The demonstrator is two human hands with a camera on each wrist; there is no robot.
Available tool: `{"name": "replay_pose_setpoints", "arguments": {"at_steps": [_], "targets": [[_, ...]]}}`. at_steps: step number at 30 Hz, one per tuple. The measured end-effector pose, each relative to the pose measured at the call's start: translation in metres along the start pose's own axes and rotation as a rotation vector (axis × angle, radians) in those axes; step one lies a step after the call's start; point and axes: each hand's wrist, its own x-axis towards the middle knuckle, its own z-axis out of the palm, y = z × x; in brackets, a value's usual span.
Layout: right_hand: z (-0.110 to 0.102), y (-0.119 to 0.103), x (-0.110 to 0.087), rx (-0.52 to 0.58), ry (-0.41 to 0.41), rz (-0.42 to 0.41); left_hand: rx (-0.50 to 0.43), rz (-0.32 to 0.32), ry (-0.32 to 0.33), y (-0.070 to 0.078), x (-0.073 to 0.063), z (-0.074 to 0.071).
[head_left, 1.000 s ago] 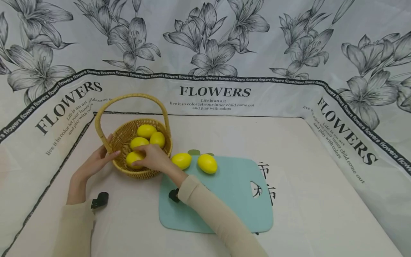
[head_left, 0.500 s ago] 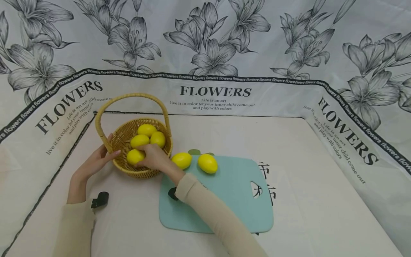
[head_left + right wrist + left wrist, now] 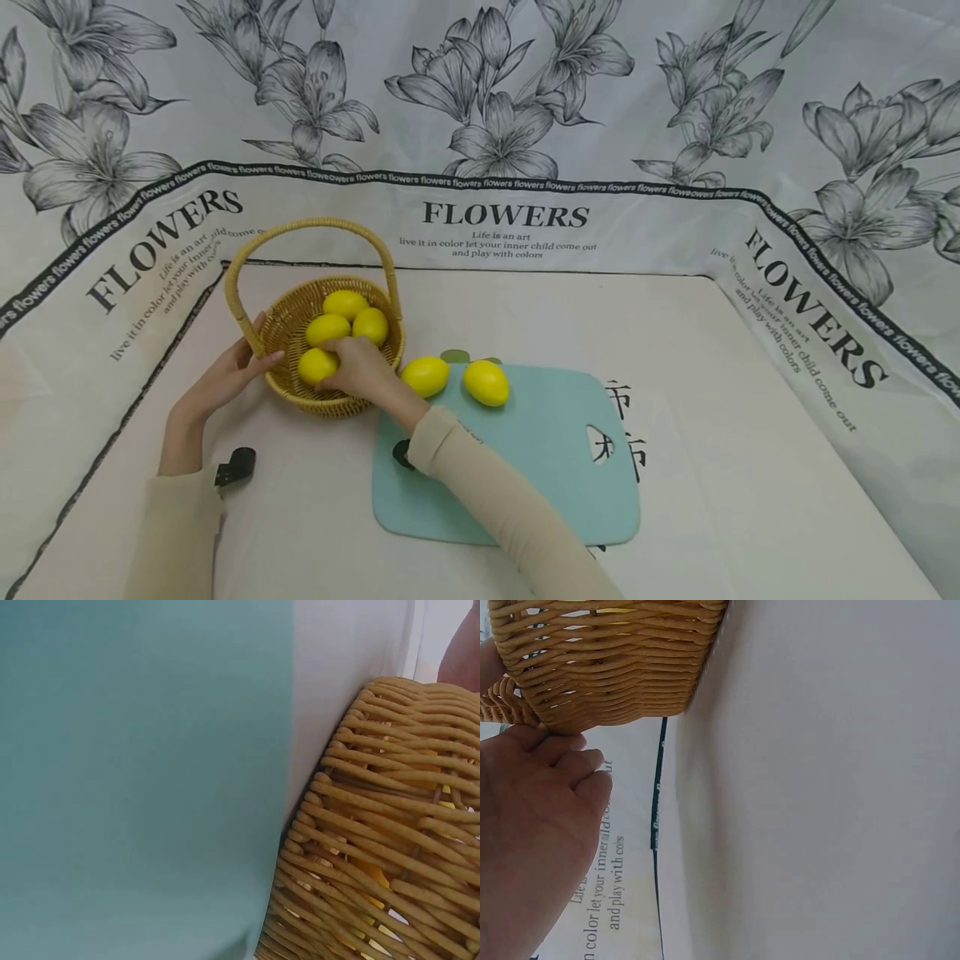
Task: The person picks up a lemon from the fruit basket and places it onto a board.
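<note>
A woven wicker basket with a tall handle stands at the left, holding several yellow lemons. My left hand grips its left rim near the handle, thumb on the inside; the left wrist view has its fingers curled against the outer weave. Inside the basket, my right hand has thumb and fingers around the right side of the front lemon, its fingertips partly hidden. Two more lemons lie beside the basket, one close to its side and another on the cutting board's upper edge.
A light teal cutting board lies right of the basket under my right forearm, its left edge close to the wicker in the right wrist view. Green leaf shapes show behind the board. Flower-printed cloth walls in the back and sides.
My right forearm has shifted slightly left, and the fingers have drawn back a little along the front lemon. My left hand and the basket stay in place.
</note>
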Motion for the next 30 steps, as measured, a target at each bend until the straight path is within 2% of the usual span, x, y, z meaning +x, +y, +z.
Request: {"name": "replay_pose_setpoints", "arguments": {"at_steps": [6,10,16,25,30], "targets": [[0.002,0.0,-0.001,-0.024,0.028,0.01,-0.004,0.015,-0.006,0.0,0.001,0.003],[0.001,0.002,-0.003,-0.022,0.045,-0.021,-0.005,0.025,-0.009,0.002,0.001,0.003],[-0.005,0.004,-0.007,0.031,0.071,-0.063,-0.005,0.029,-0.01,0.003,0.002,0.003],[-0.018,0.002,-0.017,0.085,0.074,-0.041,-0.006,0.023,-0.005,0.001,0.001,0.001],[-0.025,0.002,-0.023,0.087,0.111,-0.059,-0.006,0.023,-0.001,0.001,0.0,-0.001]]}}
